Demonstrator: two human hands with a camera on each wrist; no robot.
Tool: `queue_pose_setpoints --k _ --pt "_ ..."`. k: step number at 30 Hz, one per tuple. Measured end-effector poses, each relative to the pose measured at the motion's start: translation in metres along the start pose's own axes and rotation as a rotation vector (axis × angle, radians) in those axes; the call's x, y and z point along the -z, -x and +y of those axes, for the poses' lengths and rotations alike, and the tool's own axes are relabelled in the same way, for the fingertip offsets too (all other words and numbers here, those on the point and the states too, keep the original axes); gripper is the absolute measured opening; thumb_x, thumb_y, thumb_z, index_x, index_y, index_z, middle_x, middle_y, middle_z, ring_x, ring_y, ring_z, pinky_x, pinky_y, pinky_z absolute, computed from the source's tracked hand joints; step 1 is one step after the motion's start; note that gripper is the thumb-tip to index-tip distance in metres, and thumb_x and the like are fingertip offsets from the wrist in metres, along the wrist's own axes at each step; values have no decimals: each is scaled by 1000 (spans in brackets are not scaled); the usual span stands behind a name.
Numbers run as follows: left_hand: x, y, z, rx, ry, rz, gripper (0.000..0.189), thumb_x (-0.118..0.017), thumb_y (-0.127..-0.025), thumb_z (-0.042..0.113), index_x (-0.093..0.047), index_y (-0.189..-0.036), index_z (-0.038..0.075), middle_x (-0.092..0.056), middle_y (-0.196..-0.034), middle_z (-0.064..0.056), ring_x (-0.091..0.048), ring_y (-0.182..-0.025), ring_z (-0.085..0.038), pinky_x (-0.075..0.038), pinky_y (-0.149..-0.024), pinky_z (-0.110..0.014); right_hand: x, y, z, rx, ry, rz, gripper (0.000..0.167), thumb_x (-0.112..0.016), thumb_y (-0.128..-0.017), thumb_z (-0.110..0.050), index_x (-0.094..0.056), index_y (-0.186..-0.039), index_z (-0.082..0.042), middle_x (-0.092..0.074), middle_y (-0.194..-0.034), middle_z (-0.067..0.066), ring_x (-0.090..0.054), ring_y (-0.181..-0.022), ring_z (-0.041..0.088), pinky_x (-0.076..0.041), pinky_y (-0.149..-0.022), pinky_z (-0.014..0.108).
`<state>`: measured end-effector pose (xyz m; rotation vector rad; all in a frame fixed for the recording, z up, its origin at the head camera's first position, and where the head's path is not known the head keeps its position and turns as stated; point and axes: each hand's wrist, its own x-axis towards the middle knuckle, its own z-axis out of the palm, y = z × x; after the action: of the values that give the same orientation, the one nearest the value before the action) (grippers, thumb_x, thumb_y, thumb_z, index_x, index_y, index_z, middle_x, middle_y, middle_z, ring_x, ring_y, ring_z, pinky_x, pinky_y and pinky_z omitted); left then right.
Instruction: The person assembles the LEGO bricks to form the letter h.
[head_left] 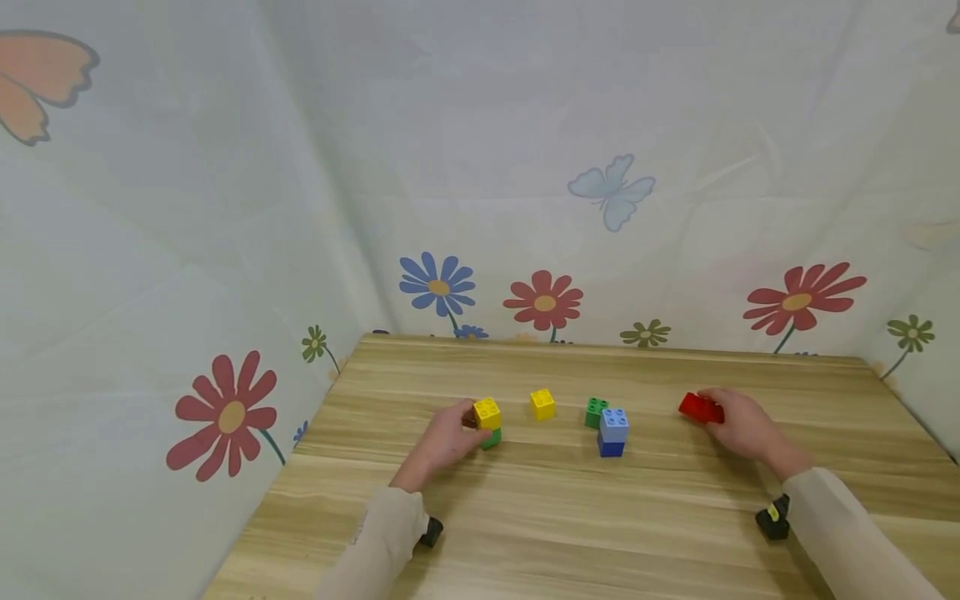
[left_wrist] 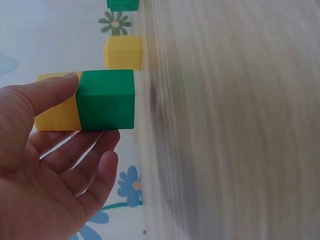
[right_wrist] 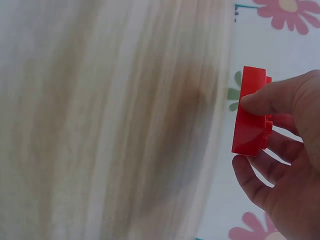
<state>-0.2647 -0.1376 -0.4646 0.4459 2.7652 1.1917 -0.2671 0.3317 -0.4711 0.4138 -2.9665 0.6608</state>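
Note:
My left hand [head_left: 450, 433] pinches a two-brick stack between thumb and fingers: a yellow brick [head_left: 487, 413] on top of a green brick [left_wrist: 107, 100]. In the left wrist view, the thumb lies along the yellow brick near the joint, and the green underside is close over the wood. My right hand [head_left: 742, 423] grips a longer red brick [right_wrist: 249, 112] by its sides, thumb on the near face, studs towards the palm. The red brick is tilted in the head view. Between the hands stand a light blue brick [head_left: 613, 425] stacked on a dark blue brick [head_left: 611, 448].
A single yellow brick [head_left: 542, 404] sits right of the left hand's stack. Another green brick [head_left: 596, 412] stands just behind the blue stack, partly hidden by it. The wooden table [head_left: 555, 517] meets a flower-printed cloth [head_left: 480, 208] at its back and left.

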Motion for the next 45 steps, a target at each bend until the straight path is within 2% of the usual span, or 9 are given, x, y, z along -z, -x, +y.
queue_pose_setpoints --k 9,15,24,29,36,45 --pt "-13 -1 12 -42 -27 -62 23 -69 -87 28 -59 -105 16 -63 -102 2 -58 -99 -19 -48 -85 -38 0 11 -24 46 -32 26 46 -67 -79 0 -52 -122 11 -54 -110 26 -54 -93 39 -46 -80 57" --pt "-21 -2 16 -96 -41 -92 22 -70 -87 26 -60 -103 15 -64 -100 1 -60 -95 -18 -50 -83 -35 0 18 -37 56 -12 16 47 -68 -80 -2 -53 -124 6 -55 -109 19 -54 -93 33 -48 -80 54" --pt "-32 -3 24 -137 -52 -156 23 -71 -86 25 -60 -103 13 -64 -98 3 -61 -93 -15 -49 -83 -31 4 25 -61 115 2 54 43 -70 -78 -2 -57 -119 4 -57 -105 13 -55 -88 28 -50 -76 50" --pt "-37 -3 29 -136 -53 -183 24 -71 -86 25 -60 -104 14 -64 -98 2 -61 -95 -17 -49 -83 -32 2 28 -69 122 10 57 43 -71 -79 -3 -57 -120 2 -57 -106 12 -55 -90 27 -51 -77 49" --pt "-45 -4 34 -128 -76 -207 23 -71 -86 29 -60 -103 18 -63 -97 8 -58 -91 -9 -48 -82 -28 2 30 -84 151 7 61 43 -72 -78 -4 -58 -119 -1 -57 -108 10 -55 -91 26 -51 -77 46" --pt "-55 -6 38 -138 -86 -213 23 -71 -86 28 -60 -104 19 -62 -97 11 -57 -90 -6 -48 -82 -27 2 29 -105 217 14 52 43 -71 -78 -6 -60 -119 -3 -58 -108 7 -55 -92 21 -51 -77 42"
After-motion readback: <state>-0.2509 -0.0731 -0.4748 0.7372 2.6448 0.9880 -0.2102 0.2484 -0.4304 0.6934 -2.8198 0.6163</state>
